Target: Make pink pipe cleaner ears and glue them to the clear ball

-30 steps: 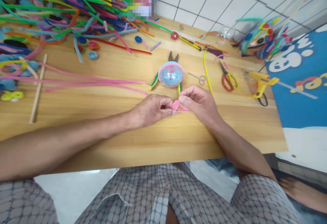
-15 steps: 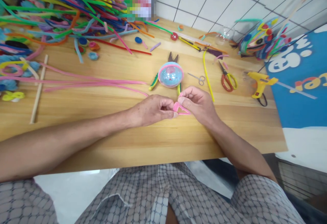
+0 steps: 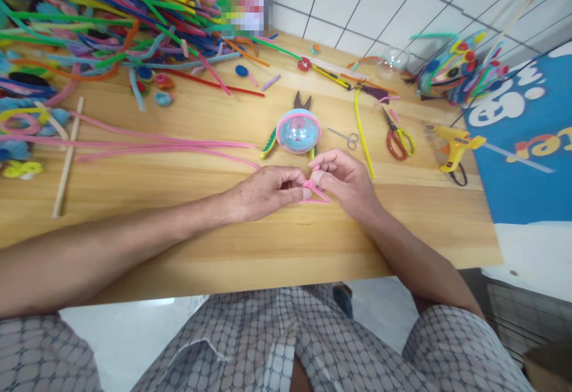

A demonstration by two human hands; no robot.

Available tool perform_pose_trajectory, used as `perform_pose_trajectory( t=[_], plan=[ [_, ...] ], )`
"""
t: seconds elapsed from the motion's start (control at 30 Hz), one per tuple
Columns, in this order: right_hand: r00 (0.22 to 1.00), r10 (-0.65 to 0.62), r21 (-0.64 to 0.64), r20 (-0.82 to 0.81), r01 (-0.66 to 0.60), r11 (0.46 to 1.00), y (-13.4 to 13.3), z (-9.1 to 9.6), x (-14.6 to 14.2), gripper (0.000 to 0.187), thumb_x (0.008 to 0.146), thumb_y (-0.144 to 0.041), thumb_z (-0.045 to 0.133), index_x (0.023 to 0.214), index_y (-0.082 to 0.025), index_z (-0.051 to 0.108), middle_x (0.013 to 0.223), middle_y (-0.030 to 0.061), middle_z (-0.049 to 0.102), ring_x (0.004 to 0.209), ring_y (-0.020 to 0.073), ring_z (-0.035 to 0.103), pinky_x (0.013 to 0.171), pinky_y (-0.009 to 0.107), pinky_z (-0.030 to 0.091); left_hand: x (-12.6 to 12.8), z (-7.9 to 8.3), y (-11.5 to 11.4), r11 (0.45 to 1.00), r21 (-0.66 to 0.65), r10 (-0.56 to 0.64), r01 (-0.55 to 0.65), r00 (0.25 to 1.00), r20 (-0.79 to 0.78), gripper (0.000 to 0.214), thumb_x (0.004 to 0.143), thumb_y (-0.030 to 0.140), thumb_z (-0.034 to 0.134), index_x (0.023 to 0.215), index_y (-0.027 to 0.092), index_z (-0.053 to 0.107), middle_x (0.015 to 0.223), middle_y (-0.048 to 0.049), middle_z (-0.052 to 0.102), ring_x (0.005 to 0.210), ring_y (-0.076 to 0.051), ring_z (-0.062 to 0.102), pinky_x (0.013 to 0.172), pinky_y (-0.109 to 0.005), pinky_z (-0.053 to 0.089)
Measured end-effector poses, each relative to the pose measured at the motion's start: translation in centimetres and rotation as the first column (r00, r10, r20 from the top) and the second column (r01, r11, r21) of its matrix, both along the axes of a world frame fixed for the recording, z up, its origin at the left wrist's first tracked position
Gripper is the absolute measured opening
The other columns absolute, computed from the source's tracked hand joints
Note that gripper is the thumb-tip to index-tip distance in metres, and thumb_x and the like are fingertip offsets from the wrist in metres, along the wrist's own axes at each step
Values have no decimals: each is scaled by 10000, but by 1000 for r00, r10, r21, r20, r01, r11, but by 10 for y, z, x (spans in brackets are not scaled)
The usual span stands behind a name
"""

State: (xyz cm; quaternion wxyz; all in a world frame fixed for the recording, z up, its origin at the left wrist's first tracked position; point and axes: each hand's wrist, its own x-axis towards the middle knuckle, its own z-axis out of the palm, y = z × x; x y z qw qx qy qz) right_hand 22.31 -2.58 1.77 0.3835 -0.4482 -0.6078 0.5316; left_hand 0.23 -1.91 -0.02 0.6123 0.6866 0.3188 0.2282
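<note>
A bent pink pipe cleaner (image 3: 320, 193) is pinched between my two hands above the near part of the table. My left hand (image 3: 272, 192) grips it with thumb and forefinger at its left side. From the right, my right hand (image 3: 346, 180) pinches the same piece, and a thin pointed loop hangs below the fingers. Just beyond the hands sits a clear dome with pale blue inside and a pink rim (image 3: 298, 131), resting on pliers (image 3: 269, 143) with green and yellow handles. Several long pink pipe cleaners (image 3: 192, 143) lie to the left.
Small scissors (image 3: 351, 140), a yellow pipe cleaner (image 3: 364, 136), red-and-yellow scissors (image 3: 398, 142) and a yellow glue gun (image 3: 458, 148) lie to the right. A big heap of coloured pipe cleaners (image 3: 111, 16) fills the back left. A wooden stick (image 3: 68, 159) lies at left.
The pink pipe cleaner's shape between my fingers has changed: its wide open fold is now drawn into a narrower, pointed loop. My hands stay almost in place.
</note>
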Motion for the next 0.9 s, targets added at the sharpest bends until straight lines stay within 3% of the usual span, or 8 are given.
perform_pose_trajectory(
  t=[0.2,0.5,0.7,0.9],
  plan=[
    [1000,9,-58,-9,-10,998,2,1,2,302,926,-515,820,973,-233,723,761,-19,760,630,131,684,622,282,586,-1,1,-1,1000,3,0,0,1000,10,262,1013,419,623,915,181,675,789,13,603,706,-131,522,649,-246,402],
    [999,-36,71,-20,38,997,5,-4,4,324,872,-550,889,940,-267,746,746,-45,716,624,120,661,643,297,606,0,6,-2,1000,-16,-19,20,997,71,249,1024,402,614,952,189,722,818,3,660,727,-135,561,668,-249,408],
    [995,-96,53,12,95,994,4,-4,5,394,853,-619,886,901,-255,745,774,-21,753,650,138,686,653,318,637,-1,9,-3,999,12,41,-43,991,126,237,1021,388,646,942,181,731,783,11,637,709,-130,549,668,-248,419],
    [998,-40,10,-56,41,999,1,-4,2,400,845,-615,904,859,-249,744,739,-31,747,640,136,711,621,283,629,1,4,-3,988,90,108,-128,973,205,316,1028,462,697,909,173,748,829,-16,717,777,-152,635,713,-255,500]
  ],
)
